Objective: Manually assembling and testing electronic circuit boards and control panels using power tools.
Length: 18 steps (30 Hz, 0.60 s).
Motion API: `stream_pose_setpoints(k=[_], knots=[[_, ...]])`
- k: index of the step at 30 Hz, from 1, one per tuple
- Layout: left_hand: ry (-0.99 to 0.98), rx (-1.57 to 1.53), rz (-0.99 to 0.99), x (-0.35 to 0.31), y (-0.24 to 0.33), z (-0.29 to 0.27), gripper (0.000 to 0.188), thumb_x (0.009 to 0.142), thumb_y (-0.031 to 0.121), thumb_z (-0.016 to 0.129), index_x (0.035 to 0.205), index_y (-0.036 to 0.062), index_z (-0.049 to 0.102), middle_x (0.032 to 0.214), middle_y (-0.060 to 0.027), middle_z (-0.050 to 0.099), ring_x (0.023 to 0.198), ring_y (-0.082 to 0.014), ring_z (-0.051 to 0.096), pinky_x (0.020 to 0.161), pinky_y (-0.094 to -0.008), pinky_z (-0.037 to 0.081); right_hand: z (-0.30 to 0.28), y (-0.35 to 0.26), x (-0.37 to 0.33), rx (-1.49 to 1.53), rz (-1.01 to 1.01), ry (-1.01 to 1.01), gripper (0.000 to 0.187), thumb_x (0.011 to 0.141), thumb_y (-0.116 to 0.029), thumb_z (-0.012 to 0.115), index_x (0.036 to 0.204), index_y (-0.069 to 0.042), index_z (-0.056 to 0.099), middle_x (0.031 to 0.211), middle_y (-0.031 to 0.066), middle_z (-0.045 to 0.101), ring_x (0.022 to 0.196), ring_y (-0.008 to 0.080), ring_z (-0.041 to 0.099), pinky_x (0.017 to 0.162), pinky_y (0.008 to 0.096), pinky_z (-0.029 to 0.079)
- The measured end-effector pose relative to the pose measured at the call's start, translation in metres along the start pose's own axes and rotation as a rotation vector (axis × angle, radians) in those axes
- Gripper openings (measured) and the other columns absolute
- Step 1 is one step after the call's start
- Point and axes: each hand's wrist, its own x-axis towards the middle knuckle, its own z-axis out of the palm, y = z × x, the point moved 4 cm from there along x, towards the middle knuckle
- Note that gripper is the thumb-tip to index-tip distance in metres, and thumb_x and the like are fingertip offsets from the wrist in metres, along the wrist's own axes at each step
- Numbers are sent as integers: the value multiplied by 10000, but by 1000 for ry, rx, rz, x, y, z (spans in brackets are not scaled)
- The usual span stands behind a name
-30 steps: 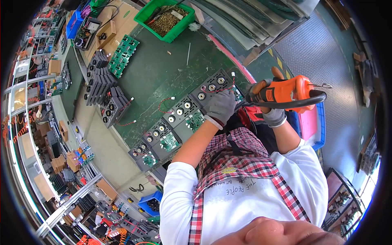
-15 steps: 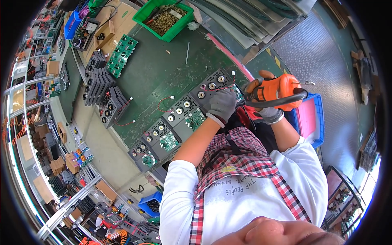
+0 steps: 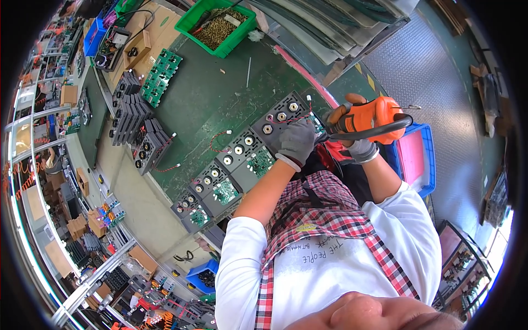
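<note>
My right hand (image 3: pixel 336 114), in a grey glove with darkened fingers, is wrapped round an orange and black electric screwdriver (image 3: pixel 379 122). The tool lies sideways, with its front toward a dark grey panel (image 3: pixel 286 113) and a metal hook at its rear. My left hand (image 3: pixel 297 142), also gloved in grey, rests on that panel with its fingers curled at the edge of a green circuit board (image 3: pixel 316 124). What those fingertips pinch, if anything, is hidden. The panel carries several round metal fittings and a red wire with a white plug.
More panels with circuit boards (image 3: pixel 224 191) continue the row toward the lower left. Stacked grey panels (image 3: pixel 132 115) and a green board sheet (image 3: pixel 161 77) lie at the left. A green bin (image 3: pixel 224 50) of brass-coloured screws stands far back. A blue crate (image 3: pixel 427 159) is at right.
The whole view has shifted slightly, so everything appears a little farther left. Both hands and the electric screwdriver keep nearly the same place at the panel.
</note>
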Motion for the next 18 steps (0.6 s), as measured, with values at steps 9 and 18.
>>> stream_pose_setpoints(k=[9,18], knots=[[202,-967,-259,-30,-50,-28,155,802,159,512,912,52,507,773,-95,568,626,-196,568,537,-313,467,65,-55,13,-481,-479,-137,794,736,-234,651,1350,-87,171,762,94,529,615,198,522,631,407,430],[-95,-2386,-752,-87,-43,-8,142,847,93,405,979,53,441,762,-67,515,578,-114,456,448,-218,368,90,-34,22,-216,-397,-182,857,726,-165,644,1366,-74,81,815,136,549,678,224,560,656,407,454]])
